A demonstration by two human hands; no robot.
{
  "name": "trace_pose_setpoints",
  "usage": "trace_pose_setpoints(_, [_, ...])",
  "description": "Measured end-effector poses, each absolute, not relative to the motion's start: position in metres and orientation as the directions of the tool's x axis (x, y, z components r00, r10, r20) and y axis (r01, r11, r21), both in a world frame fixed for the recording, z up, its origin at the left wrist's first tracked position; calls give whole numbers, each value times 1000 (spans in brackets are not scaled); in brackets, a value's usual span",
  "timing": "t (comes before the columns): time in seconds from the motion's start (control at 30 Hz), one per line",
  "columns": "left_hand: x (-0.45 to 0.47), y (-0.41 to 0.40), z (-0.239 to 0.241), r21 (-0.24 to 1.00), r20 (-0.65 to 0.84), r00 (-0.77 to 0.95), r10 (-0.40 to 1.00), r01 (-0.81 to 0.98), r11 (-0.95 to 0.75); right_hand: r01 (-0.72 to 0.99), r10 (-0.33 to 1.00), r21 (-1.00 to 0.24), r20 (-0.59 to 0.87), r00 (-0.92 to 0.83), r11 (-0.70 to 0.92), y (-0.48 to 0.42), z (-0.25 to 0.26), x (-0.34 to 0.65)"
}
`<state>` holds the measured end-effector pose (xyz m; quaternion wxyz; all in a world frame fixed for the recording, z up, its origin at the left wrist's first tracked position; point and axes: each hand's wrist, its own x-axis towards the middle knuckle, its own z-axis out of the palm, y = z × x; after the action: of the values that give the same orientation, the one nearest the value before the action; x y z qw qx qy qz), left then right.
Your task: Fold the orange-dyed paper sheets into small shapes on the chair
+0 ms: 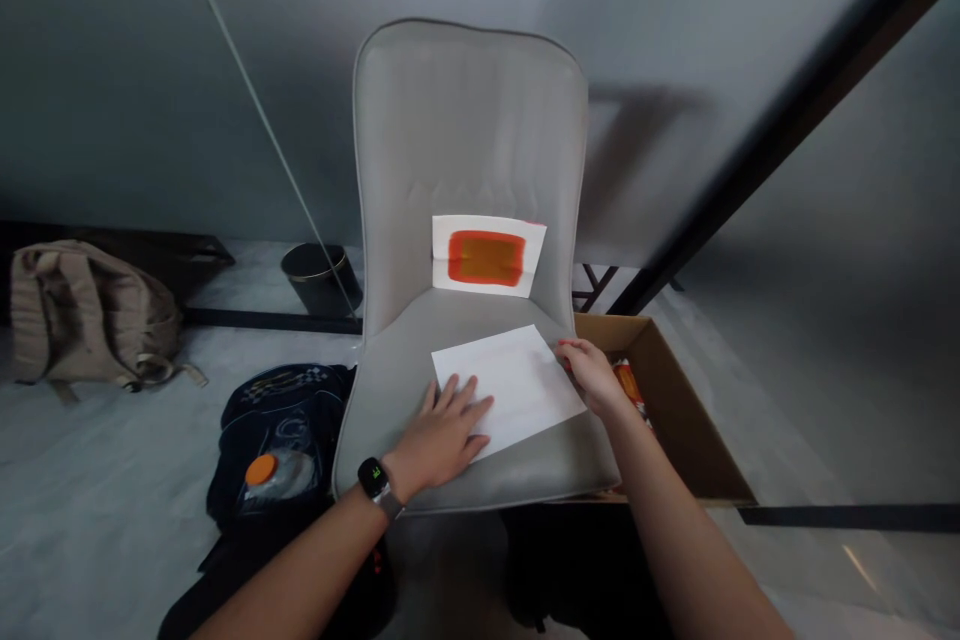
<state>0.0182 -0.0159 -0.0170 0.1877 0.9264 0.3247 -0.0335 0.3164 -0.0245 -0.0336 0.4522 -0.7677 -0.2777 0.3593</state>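
Simply, white sheet on grey chair; cardboard box beside.

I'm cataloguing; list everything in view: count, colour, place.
Chair: 1, grey, centre
Sheet: 1, white, on seat
Painted sheet: 1, white-orange, against backrest
Unclear thing: 1, red, sheet's right edge
Box: 1, brown, right of chair
Packet: 1, orange, in box
Backpack: 1, beige, far left
Bag: 1, navy, beside chair
Bottle: 1, clear, orange-capped, at bag
Bin: 1, black, left of chair
Watch: 1, black, left wrist
Left hand: 1, on sheet
Right hand: 1, same edge
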Motion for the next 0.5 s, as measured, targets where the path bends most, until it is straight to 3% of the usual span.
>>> trace_pose_setpoints(0.23, [18,-6,-17,338,-161,777,609,623,-706,37,768,-878,-396,503,-476,-32,-21,322])
trace_pose_setpoints(0.33, [24,-23,14,432,-98,771,629,603,-671,50,784,-877,-399,476,-477,-34,-17,319])
trace_pose_setpoints(0.43, [26,-60,67,696,169,829,533,283,-660,68,782,-870,-402,477,-489,-33,-15,316])
trace_pose_setpoints(0.5, [21,-86,96,772,315,860,402,14,-635,96,772,-856,-403,493,-508,-30,-15,315])
